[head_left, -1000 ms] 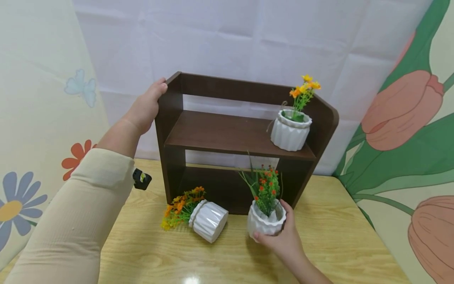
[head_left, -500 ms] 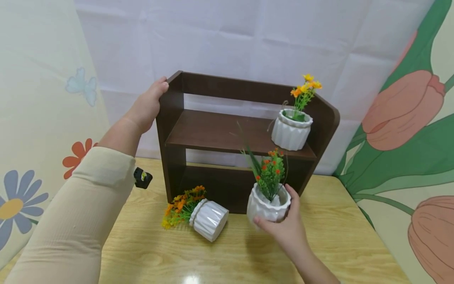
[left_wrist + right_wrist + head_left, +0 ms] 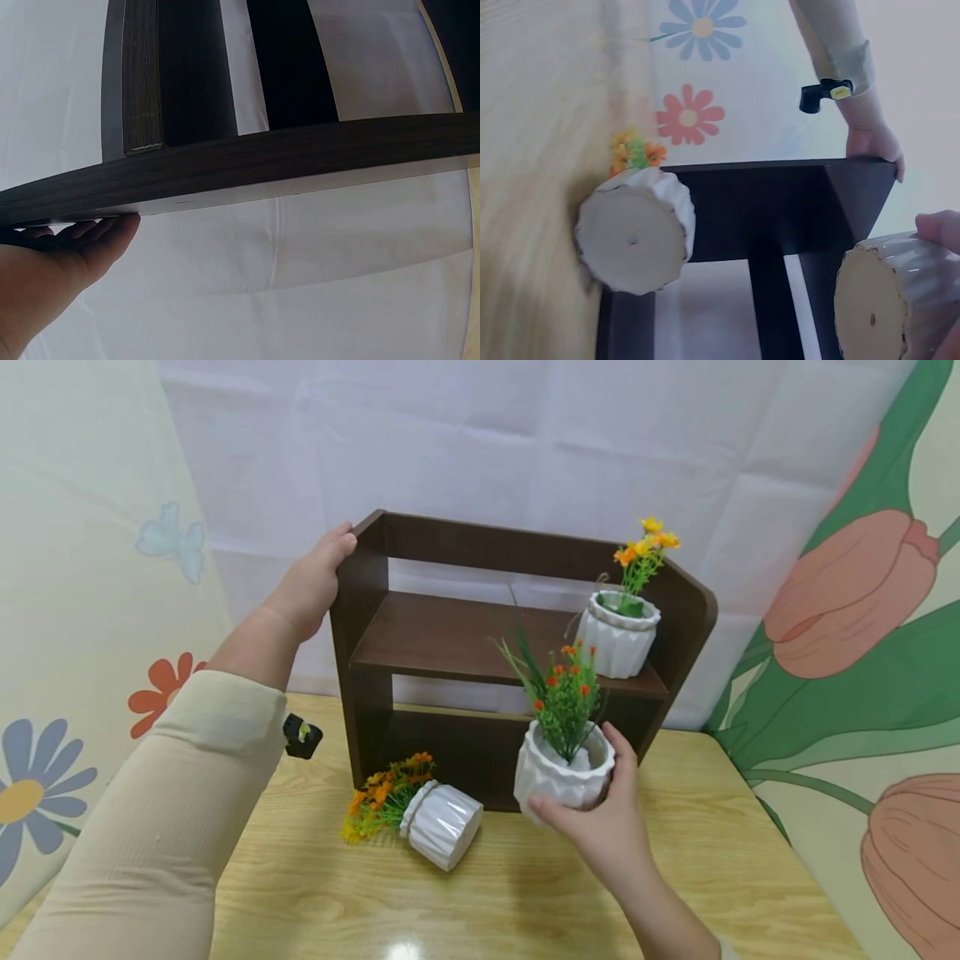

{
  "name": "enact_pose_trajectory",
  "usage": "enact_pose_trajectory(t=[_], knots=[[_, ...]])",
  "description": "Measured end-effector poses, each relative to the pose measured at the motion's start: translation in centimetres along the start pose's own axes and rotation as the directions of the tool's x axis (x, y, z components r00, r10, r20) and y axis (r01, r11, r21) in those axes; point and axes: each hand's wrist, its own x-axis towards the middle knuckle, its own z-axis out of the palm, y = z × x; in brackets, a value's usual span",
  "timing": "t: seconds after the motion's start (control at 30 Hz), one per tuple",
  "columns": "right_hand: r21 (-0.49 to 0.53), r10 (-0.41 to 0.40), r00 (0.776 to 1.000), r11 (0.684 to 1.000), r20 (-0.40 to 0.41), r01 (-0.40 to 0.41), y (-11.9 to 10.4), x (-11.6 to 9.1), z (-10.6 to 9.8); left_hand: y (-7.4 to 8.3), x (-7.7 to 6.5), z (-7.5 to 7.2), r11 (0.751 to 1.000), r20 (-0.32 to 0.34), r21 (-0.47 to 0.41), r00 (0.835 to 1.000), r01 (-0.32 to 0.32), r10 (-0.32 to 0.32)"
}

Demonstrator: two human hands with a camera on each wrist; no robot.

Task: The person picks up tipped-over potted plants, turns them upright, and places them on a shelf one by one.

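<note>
Holding in right hand [image 3: 611,831] the white fluted ceramic pot with red-orange flowers [image 3: 551,785], with curled fingers clamped on its wall; lifted off the pale wood-grain surface [image 3: 360,910], before the right part of the dark-brown two-tier wooden shelf [image 3: 442,639]. Reaching past the upper tier's front edge with foliage, in the head view. Showing open board on that tier, left of the upright white fluted pot with yellow-orange flowers [image 3: 617,639], near the right side panel. Pressing left hand [image 3: 307,585] to the left panel's outer side, near its top, with fingers fairly straight, partly hidden in the left wrist view. Cut off at the right wrist view's edge: right hand and lifted pot. Containing flowers, long green blades and some indistinct white filler. Lying sideways near the shelf's base: white fluted pot with orange and yellow blooms [image 3: 442,825], pointing leftward.
</note>
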Motion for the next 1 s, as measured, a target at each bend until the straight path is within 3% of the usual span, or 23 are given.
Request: enact_pose_trajectory(t=[0.4,1.0], knots=[[0.015,-0.029,0.999,0.999,-0.029,0.029,-2.3,1.2,0.4,0.0,0.1,0.0,1.000,0.005,-0.014,1.000,-0.006,0.006],[-0.062,-0.084,0.994,0.995,-0.070,0.080,-6.1,3.8,1.1,-0.1,0.0,0.0,1.000,0.005,-0.011,1.000,-0.004,0.004]])
